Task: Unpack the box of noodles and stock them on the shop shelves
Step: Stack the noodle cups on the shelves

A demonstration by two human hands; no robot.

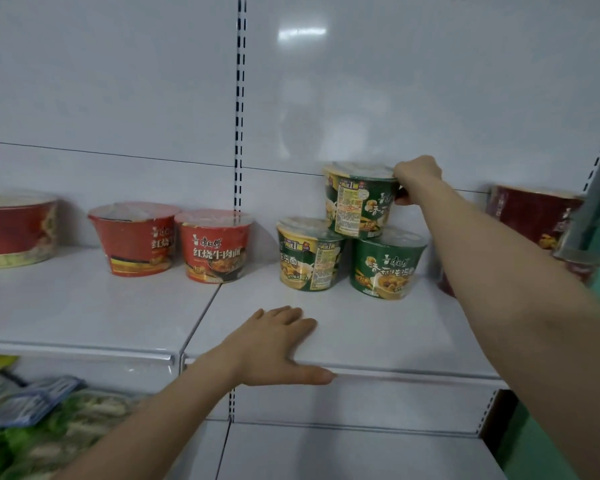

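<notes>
Head view.

Right hand (418, 178): fingers curled over the rim of the top green noodle cup (359, 202), thumb against its right side; it grips the cup.

That cup sits on two lower green cups (309, 258), bridging both lids. It seems slightly tilted, though the wide lens makes this hard to judge.

Left hand (278, 344): palm down on the white shelf (378, 334) near its front edge, fingers straight and close together, thumb spread along the front lip. It holds nothing.

Same shelf, left of the green stack: two red noodle cups (213, 245) side by side and touching, then a wider red bowl (14, 226) at the frame edge.

Behind the right forearm: a dark red tub (530, 216), partly hidden.

On the lower shelf, bottom left: blurred packets (25, 400).
</notes>
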